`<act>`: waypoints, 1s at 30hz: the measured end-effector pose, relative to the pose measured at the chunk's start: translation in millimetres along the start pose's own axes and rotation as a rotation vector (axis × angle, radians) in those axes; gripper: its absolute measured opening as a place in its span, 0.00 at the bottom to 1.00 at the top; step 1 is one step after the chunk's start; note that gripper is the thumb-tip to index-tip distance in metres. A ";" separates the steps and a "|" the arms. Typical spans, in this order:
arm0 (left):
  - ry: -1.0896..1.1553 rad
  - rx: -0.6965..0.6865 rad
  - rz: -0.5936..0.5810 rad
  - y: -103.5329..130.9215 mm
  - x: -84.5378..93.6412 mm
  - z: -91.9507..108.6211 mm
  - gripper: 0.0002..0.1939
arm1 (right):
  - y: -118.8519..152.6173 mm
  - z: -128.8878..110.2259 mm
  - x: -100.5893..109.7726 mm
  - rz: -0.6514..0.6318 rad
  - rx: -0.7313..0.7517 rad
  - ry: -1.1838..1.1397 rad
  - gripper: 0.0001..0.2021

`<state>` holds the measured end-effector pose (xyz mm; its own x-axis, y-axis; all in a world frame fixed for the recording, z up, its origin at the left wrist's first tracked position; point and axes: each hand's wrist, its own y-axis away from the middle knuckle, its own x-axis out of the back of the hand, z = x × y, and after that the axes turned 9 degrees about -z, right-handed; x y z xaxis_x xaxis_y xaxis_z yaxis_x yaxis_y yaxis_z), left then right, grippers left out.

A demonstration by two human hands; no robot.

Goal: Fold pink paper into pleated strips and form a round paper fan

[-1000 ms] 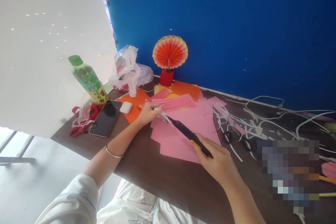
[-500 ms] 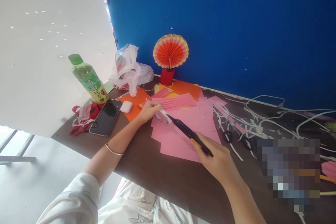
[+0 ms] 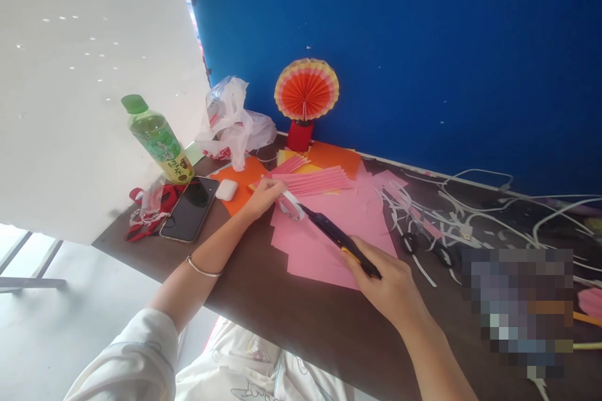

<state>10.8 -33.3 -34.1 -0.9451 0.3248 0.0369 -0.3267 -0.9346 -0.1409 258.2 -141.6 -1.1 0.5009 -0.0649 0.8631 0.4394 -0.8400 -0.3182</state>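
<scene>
My left hand (image 3: pixel 264 198) is closed on a roll of white tape (image 3: pixel 292 207), over the pink paper. A strip of the tape runs from its fingertips toward a black tool with yellow parts (image 3: pixel 339 235). My right hand (image 3: pixel 383 279) is wrapped round the tool's handle, and the dark tip points at the tape. Below both hands lie pink sheets (image 3: pixel 324 254). Folded pink paper (image 3: pixel 317 182) rests just behind the tape. Whether the tip touches the strip is hard to tell.
A green-capped bottle (image 3: pixel 157 144), a phone (image 3: pixel 189 209) and a white case (image 3: pixel 226 189) are at the left. Behind stand a plastic bag (image 3: pixel 232 122) and a paper fan (image 3: pixel 306 91). White strips and cables (image 3: pixel 451 213) spread at the right.
My left hand has shifted slightly left, and the white strip between it and the tool's tip shows a little longer. My right hand has barely moved.
</scene>
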 end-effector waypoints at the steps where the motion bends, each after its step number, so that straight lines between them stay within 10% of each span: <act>1: -0.045 -0.025 0.015 1.3 -0.7 4.1 0.21 | -0.3 -0.4 -0.4 0.004 0.002 0.002 0.10; 7: -0.302 -0.119 0.054 8.5 -7.9 21.7 0.22 | -2.2 -2.8 -0.7 0.015 0.008 0.034 0.10; 30: -0.130 -0.011 0.012 2.7 -2.9 11.9 0.21 | -2.7 -8.0 -1.2 0.030 0.062 0.073 0.10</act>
<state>12.6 -38.5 -22.8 -0.9428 0.2910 0.1626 -0.3155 -0.9365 -0.1533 250.4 -143.5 1.8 0.4596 -0.1303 0.8785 0.4718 -0.8022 -0.3658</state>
